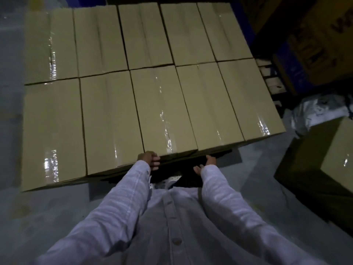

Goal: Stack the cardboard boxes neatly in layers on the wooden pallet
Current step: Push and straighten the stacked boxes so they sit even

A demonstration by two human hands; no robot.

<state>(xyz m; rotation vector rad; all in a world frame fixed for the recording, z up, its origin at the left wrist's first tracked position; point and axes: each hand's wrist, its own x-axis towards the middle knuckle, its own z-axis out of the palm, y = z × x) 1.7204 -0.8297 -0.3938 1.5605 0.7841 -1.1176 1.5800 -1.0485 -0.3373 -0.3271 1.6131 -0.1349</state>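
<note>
Ten tan cardboard boxes (107, 41), sealed with clear tape, lie in two rows of five, edge to edge, as one flat layer. I see both grips at the near edge of the middle box of the near row (166, 111). The left grip (150, 159) curls its fingers round that box's near left corner, knuckles level with the top edge. The right grip (206, 164) sits just below the near right corner, thumb spread and fingers relaxed, holding nothing. I cannot tell in the shadow whether it touches the cardboard. A separate brown cardboard box (328, 155) stands on the grey floor (57, 217) well off to the right, beside crumpled plastic wrap (313, 113).
</note>
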